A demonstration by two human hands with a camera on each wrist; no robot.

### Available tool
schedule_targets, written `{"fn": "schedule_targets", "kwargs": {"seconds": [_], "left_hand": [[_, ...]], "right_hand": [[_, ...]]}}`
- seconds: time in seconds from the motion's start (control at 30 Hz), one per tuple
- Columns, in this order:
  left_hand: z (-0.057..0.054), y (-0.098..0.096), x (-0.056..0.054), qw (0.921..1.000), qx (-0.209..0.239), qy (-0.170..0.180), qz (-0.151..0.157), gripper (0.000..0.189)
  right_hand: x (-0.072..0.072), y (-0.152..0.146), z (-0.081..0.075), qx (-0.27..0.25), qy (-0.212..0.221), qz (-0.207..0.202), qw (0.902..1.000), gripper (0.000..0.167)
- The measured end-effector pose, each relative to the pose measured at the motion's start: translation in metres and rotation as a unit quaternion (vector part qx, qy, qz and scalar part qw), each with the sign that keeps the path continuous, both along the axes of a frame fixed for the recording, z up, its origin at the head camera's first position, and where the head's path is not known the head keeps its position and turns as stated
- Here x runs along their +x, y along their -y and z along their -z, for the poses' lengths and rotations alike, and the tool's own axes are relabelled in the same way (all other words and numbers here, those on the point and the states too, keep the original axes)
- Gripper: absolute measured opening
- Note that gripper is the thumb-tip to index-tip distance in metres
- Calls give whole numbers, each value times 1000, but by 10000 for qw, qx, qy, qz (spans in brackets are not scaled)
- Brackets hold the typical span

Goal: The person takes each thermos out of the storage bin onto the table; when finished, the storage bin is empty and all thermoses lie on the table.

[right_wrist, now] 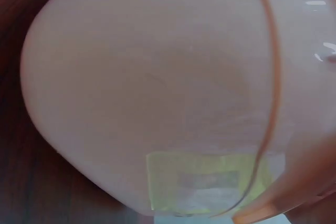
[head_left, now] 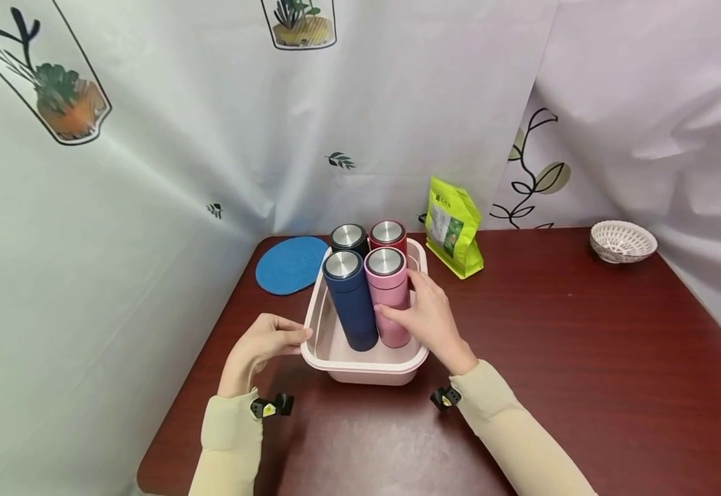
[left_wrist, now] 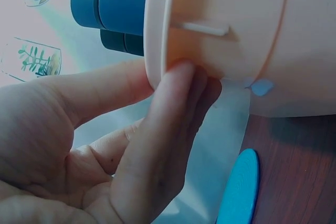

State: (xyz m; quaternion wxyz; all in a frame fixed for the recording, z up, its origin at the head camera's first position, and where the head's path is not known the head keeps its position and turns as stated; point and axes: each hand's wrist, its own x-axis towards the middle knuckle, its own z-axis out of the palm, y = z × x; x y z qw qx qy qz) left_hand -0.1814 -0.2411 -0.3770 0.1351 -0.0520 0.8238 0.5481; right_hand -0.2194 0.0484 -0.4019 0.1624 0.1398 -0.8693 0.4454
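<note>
A pale pink plastic basin [head_left: 372, 378] stands on the table with several thermos bottles upright inside. In front are a dark blue bottle [head_left: 357, 317] and a pink bottle [head_left: 392, 335]; behind them are a black bottle [head_left: 349, 236] and a red bottle [head_left: 388, 233]. My left hand [head_left: 267, 341] pinches the basin's left rim; the left wrist view shows the thumb on one side of the rim and the fingers [left_wrist: 165, 129] on the other. With thumb and fingers around it, my right hand [head_left: 430, 318] holds the pink bottle. The right wrist view shows mostly the basin's outer wall [right_wrist: 131, 77].
A blue round mat [head_left: 288, 265] lies behind the basin's left side. Right of the basin stands a yellow-green pouch [head_left: 453, 227]. A white woven bowl [head_left: 623, 242] sits at the table's far right corner. Printed cloth [head_left: 397, 103] hangs behind and left of the dark red table [head_left: 558, 358].
</note>
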Motion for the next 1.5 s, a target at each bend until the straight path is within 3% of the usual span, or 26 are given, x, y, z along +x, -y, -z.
{"fn": "schedule_targets", "kwargs": {"seconds": [0.17, 0.5, 0.77, 1.0, 1.23, 1.5], "left_hand": [[0, 3, 1, 10000, 65, -9, -21, 36], [1, 4, 4, 9999, 98, -93, -27, 34], [3, 4, 8, 9999, 86, -49, -105, 34], [3, 5, 6, 9999, -17, -79, -103, 34], [1, 2, 2, 9999, -28, -60, -115, 34], [1, 1, 2, 9998, 89, -83, -123, 36]], "right_hand": [[0, 3, 2, -60, -217, 46, 9997, 71], [2, 1, 3, -563, -234, -76, 9981, 68], [9, 1, 1, -1019, 112, -165, 9946, 66], [18, -1, -12, -1039, -380, -243, 9936, 63], [29, -4, -26, -1026, -603, -221, 9926, 64], [41, -6, -36, -1360, -1184, -376, 9829, 67]]}}
